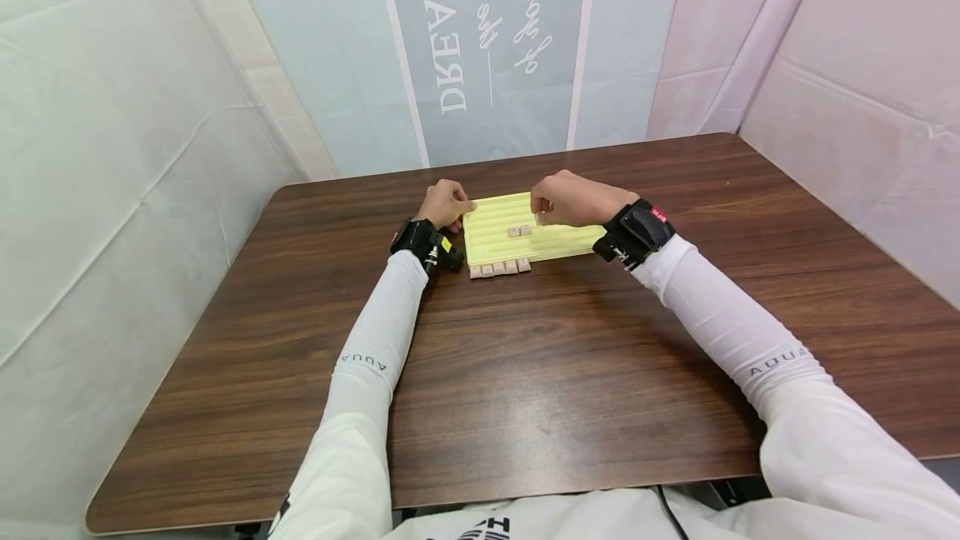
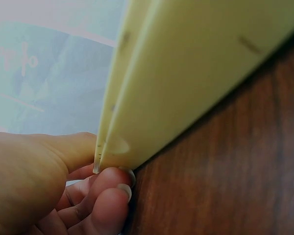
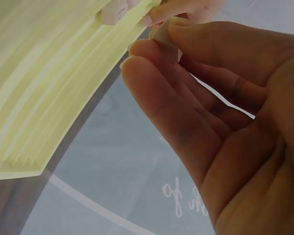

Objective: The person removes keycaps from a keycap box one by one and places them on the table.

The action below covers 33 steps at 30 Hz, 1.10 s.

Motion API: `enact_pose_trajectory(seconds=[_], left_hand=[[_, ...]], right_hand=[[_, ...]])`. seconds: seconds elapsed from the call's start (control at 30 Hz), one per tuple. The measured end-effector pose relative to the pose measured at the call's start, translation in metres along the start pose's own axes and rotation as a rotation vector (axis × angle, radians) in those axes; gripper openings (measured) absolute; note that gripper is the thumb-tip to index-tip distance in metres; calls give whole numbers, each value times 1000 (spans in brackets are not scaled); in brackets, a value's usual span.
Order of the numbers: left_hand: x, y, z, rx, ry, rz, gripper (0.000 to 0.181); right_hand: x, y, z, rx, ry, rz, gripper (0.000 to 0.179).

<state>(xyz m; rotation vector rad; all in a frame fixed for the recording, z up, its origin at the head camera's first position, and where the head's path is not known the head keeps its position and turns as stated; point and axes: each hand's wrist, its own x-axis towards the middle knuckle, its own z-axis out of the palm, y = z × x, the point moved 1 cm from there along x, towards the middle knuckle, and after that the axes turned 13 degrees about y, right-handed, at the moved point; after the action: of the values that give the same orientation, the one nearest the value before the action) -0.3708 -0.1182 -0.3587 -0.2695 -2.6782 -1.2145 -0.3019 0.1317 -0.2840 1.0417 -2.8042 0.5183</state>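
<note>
A yellow ridged tray [image 1: 491, 249] lies on the table, angled slightly. My left hand [image 1: 445, 204] grips its left end; in the left wrist view the thumb is on one side of the tray's edge and curled fingertips [image 2: 110, 200] are on the other. Over the tray's middle, my right hand [image 1: 576, 198] pinches a small pale keycap [image 3: 165, 40] between thumb and fingers, covering most of it. Two beige keycaps [image 1: 519, 231] sit side by side on a tray ridge, left of the right hand. Several more keycaps [image 1: 499, 269] form a row along the tray's near edge.
The dark wood table [image 1: 570, 373] extends around the tray on all sides. Behind it hangs a pale curtain [image 1: 510, 107] with mirrored lettering. White sheeting [image 1: 135, 190] flanks the table at left and right.
</note>
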Motion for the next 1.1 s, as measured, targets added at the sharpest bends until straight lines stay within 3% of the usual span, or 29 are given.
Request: enact_pose_trajectory(seconds=[0.6, 1.1], left_hand=[[-1, 1, 0, 6, 8, 5, 16], [1, -1, 2, 17, 7, -5, 17]], right_hand=[[-4, -20, -3, -1, -14, -59, 10], [-3, -26, 5, -33, -108, -65, 8]])
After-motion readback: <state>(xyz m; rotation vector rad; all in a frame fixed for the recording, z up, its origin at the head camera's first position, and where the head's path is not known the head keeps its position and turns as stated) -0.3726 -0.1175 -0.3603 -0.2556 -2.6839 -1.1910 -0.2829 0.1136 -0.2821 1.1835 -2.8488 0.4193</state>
